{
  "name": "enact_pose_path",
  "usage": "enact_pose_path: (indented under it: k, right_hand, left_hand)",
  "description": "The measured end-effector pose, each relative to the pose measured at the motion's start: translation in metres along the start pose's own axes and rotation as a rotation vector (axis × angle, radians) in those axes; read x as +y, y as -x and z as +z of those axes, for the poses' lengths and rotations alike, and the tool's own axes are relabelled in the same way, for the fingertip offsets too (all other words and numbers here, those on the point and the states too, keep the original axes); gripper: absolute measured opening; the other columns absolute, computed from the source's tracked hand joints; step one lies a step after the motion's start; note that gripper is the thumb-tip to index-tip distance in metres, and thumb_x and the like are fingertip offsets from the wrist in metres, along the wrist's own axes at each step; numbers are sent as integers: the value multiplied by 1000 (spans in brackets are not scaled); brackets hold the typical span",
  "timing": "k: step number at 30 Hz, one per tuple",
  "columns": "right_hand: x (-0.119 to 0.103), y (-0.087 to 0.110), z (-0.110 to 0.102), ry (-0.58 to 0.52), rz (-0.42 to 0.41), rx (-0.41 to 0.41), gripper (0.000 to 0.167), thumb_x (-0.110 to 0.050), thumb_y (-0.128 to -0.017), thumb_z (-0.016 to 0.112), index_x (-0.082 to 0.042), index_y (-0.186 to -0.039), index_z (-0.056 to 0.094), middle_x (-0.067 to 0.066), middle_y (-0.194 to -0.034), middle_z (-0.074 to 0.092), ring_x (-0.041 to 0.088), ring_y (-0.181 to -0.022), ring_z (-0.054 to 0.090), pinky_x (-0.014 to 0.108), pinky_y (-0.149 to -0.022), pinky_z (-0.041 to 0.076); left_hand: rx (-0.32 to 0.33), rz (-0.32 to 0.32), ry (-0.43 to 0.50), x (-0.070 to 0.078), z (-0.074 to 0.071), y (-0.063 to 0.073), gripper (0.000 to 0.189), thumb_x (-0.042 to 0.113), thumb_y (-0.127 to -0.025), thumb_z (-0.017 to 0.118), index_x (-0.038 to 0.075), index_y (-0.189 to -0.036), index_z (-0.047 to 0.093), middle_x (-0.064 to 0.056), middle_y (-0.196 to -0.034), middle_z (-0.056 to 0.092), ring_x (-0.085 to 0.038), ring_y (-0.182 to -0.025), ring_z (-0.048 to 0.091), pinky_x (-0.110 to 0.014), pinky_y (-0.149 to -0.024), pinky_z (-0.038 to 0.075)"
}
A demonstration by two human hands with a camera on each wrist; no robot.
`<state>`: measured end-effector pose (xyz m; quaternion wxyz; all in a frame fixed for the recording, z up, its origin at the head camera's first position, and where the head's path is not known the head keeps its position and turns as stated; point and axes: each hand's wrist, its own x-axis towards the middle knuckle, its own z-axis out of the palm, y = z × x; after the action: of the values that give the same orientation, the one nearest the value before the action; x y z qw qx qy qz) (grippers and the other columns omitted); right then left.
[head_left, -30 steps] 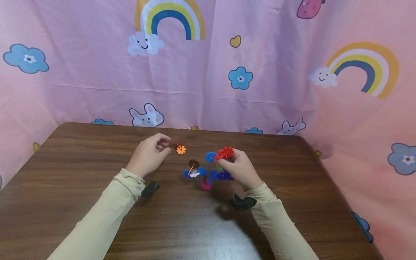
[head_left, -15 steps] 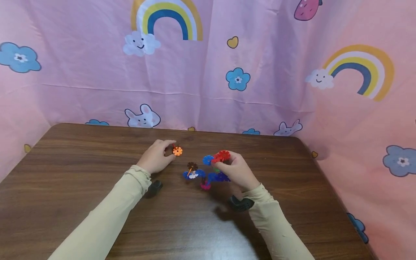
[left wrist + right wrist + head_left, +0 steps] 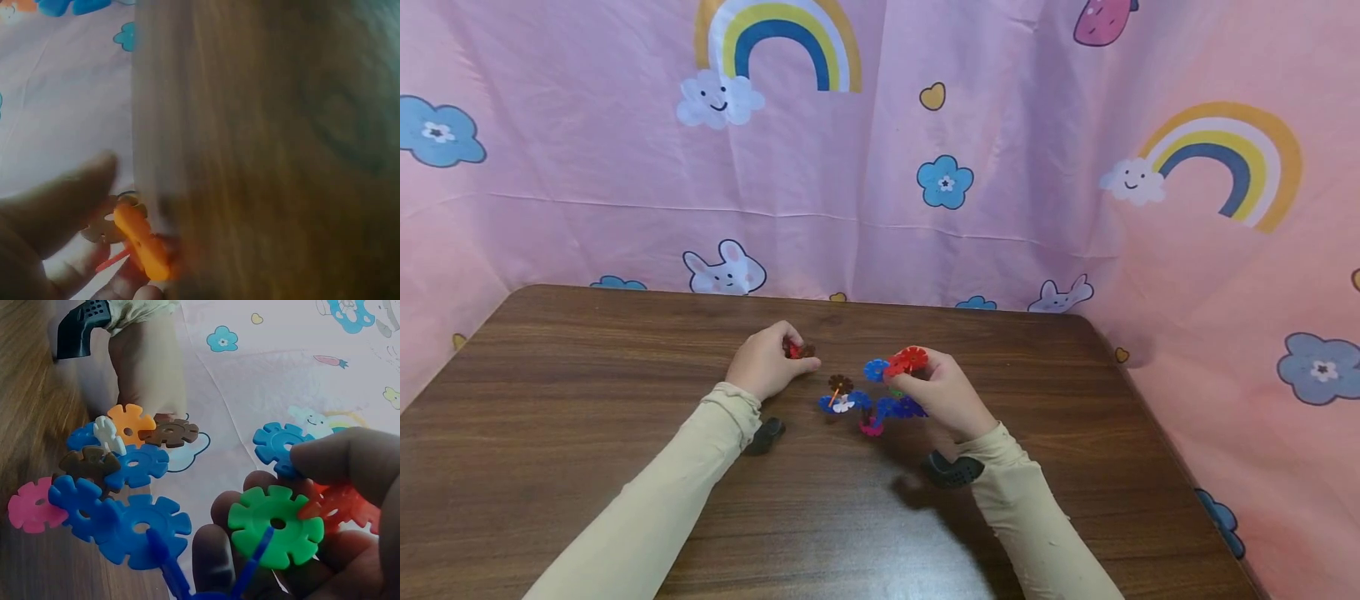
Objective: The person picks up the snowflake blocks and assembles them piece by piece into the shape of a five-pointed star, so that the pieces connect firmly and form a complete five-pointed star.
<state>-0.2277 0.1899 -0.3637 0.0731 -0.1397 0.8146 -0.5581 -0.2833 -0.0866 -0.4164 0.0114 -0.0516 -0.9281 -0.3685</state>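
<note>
My left hand holds a small cluster of notched plastic snowflake discs between thumb and fingers. Red and brown discs of it show in the head view; an orange disc shows nearly edge-on in the left wrist view. To the right, my right hand pinches the red discs of a longer chain of interlocked snowflake discs. That chain also carries a green disc, several blue discs, a pink disc, a white disc and brown discs. Fingers cover part of both pieces.
Both hands work over a dark wood-grain table. A pink printed curtain stands behind its far edge and along the right side. Black wrist mounts stick out below the cuffs.
My left hand has moved right to the small orange-and-red cluster and taken hold of it. The cluster has turned, so brown and red now face the head view. My right hand keeps its grip.
</note>
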Motion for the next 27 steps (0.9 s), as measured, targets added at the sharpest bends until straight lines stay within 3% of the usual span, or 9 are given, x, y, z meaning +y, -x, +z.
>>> enact_pose_path:
  k: [3, 5, 8, 12, 17, 21, 27]
  right_hand:
    - [-1, 0, 0, 4, 7, 3, 20, -16, -96, 70, -1, -110, 69, 13, -99, 73, 45, -98, 63, 34, -80, 52]
    - [-1, 0, 0, -1, 8, 0, 19, -16, -96, 70, -2, -110, 69, 14, -99, 73, 46, -98, 63, 34, -80, 52]
    - [-1, -1, 0, -11, 11, 0, 18, -16, -97, 70, -2, -108, 69, 13, -98, 73, 44, -97, 64, 35, -81, 52]
    - [1, -2, 0, -5, 15, 9, 18, -17, -96, 70, -2, -107, 70, 9, -95, 73, 32, -92, 66, 34, -81, 52]
    - [3, -2, -1, 4, 19, 29, 17, -17, -96, 70, -2, -105, 70, 8, -93, 72, 20, -86, 64, 33, -80, 51]
    - [2, -2, -1, -16, 19, 43, 17, -17, -96, 70, -1, -103, 70, 7, -90, 71, 19, -84, 62, 34, -80, 51]
    - [-4, 0, -2, -49, 12, 66, 15, -17, -96, 70, -3, -102, 71, 3, -89, 70, 19, -86, 62, 35, -80, 51]
  left_hand:
    - [-21, -17, -27, 1, -2, 2, 67, 35, -87, 84, 2, -136, 54, -23, -124, 65, -43, -116, 58, -56, -98, 48]
    - [-31, -33, -61, 1, -5, 4, 73, 35, -85, 85, -1, -140, 52, -25, -127, 64, -45, -119, 56, -57, -101, 47]
    - [-51, -52, -91, 0, -9, 7, 61, 32, -84, 84, -3, -129, 62, -21, -118, 68, -39, -109, 61, -53, -94, 50]
    - [-59, -33, -79, -2, -10, 8, 40, 27, -86, 81, -2, -113, 71, -14, -103, 72, -29, -93, 65, -46, -83, 53]
    - [14, 29, -63, -2, -7, 7, 36, 28, -88, 77, 2, -113, 73, -12, -102, 75, -28, -92, 69, -46, -83, 54]
    - [29, 78, 79, 7, -10, 7, 37, 27, -90, 74, 4, -118, 72, -10, -105, 75, -25, -95, 72, -44, -86, 56]
    - [-40, 186, 346, 36, -23, 18, 32, 16, -92, 75, 9, -123, 72, -10, -111, 74, -22, -96, 70, -34, -79, 55]
